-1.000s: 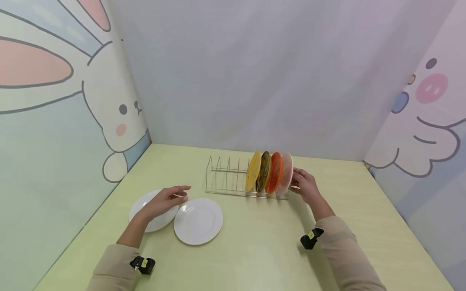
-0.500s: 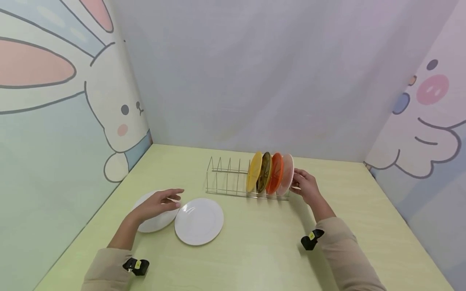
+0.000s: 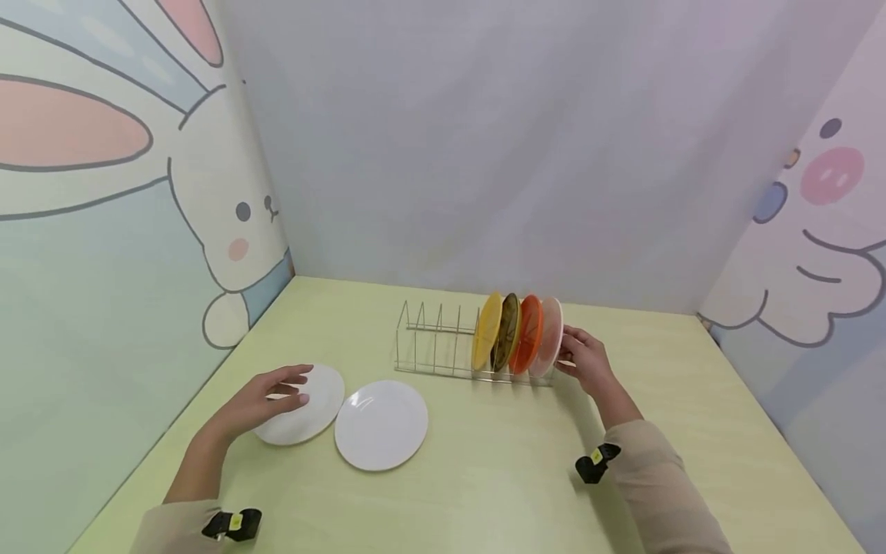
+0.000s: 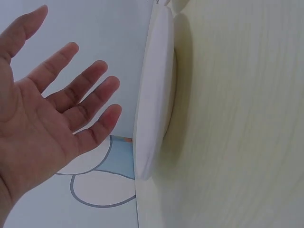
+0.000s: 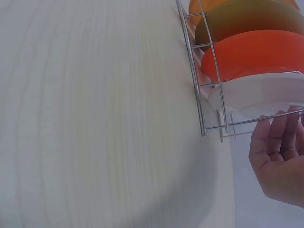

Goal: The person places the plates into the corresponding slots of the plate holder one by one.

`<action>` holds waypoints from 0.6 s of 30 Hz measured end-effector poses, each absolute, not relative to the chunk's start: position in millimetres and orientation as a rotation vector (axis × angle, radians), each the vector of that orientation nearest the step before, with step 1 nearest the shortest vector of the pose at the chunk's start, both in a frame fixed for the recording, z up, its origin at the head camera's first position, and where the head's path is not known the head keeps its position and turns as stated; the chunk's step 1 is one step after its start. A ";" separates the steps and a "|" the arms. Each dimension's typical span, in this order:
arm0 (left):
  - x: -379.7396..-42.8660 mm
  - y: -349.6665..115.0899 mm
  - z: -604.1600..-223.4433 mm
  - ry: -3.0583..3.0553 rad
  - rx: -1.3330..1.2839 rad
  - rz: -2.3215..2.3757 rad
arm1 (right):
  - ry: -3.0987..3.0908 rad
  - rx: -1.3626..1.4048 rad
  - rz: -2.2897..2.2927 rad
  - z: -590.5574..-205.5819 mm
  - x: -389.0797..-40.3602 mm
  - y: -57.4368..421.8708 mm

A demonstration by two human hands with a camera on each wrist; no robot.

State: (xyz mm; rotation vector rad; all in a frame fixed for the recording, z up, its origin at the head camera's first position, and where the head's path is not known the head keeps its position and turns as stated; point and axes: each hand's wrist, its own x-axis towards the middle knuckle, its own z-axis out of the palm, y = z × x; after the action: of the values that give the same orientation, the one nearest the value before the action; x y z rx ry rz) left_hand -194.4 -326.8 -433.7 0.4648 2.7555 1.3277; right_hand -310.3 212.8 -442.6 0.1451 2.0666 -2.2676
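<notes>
My left hand (image 3: 263,398) hovers over the left white plate (image 3: 320,400), fingers spread and holding nothing. In the left wrist view that plate (image 4: 154,95) appears edge-on beside the hand (image 4: 52,109), apart from it. A second white plate (image 3: 382,425) lies flat to its right. My right hand (image 3: 587,360) holds the right end of the wire dish rack (image 3: 443,375), its bent fingertips (image 5: 279,118) at the end wire, behind the pale pink plate (image 3: 551,338). Orange (image 3: 529,335), dark olive (image 3: 508,332) and yellow (image 3: 487,331) plates stand upright beside it.
The rack's left slots (image 3: 425,346) hold no plates. A pale wooden-look table (image 3: 484,462) carries everything. Printed cartoon walls (image 3: 104,308) enclose the left and right sides, with a plain grey wall (image 3: 471,154) behind.
My left hand has moved left and slightly down, from between the two white plates to over the left one. My right hand has stayed at the rack's end.
</notes>
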 end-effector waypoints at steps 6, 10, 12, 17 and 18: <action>-187.0 -333.3 -428.2 2.835 0.391 1.302 | 2.053 0.143 -2.289 -444.5 -310.8 212.5; -184.8 -338.4 -428.2 2.850 0.372 1.296 | 2.048 0.144 -2.289 -444.5 -310.6 212.9; -184.9 -341.4 -428.9 2.853 0.369 1.295 | 2.042 0.143 -2.293 -444.3 -310.7 213.4; -183.8 -349.1 -433.4 2.897 0.319 1.246 | 2.026 0.157 -2.315 -445.8 -310.4 213.0; -183.4 -350.5 -434.8 2.905 0.314 1.233 | 2.027 0.164 -2.319 -446.2 -310.3 212.6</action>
State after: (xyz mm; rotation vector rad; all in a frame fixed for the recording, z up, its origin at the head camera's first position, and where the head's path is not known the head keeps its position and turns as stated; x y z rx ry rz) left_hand -183.4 -350.5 -434.8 0.3136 2.9051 1.2330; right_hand -310.3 212.6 -446.2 0.1642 2.0270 -2.3189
